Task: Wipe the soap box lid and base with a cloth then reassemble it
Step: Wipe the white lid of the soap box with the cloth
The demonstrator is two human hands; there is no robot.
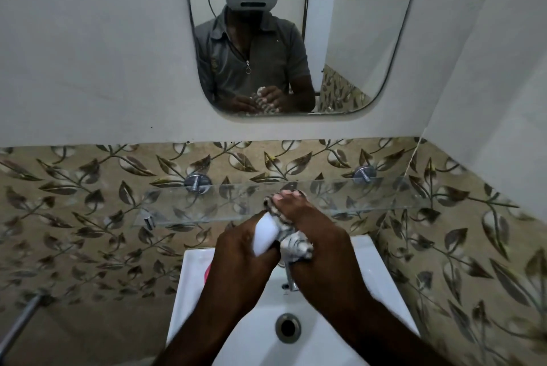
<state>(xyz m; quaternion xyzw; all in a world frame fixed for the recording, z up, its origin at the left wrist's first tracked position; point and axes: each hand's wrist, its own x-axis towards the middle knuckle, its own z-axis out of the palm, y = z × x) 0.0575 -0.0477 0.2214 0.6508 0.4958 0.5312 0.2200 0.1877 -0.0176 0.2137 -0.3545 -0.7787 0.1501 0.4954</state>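
Two hands meet above the white sink [189,276], just in front of the glass shelf [207,202]. The left hand [244,248] has its grip clamped on a white soap box part [266,235]; whether this is the lid or the base cannot be told. The part is tilted, its lower end sunk between thumb and curled fingers, its upper end rising free toward the shelf. The right hand [312,226] has its grip clamped on a patterned cloth [296,244] and presses it against the right side of the white part, so cloth and part touch between the two hands. A fold of cloth shows by the fingertips at the top, and a bunch hangs below the palm. Beneath the hands stands the chrome tap [291,281], with the drain [287,327] nearer the person. A pink thing [207,274] lies on the sink's left rim, mostly hidden by the left forearm. The mirror [340,39] above reflects both hands and the cloth.
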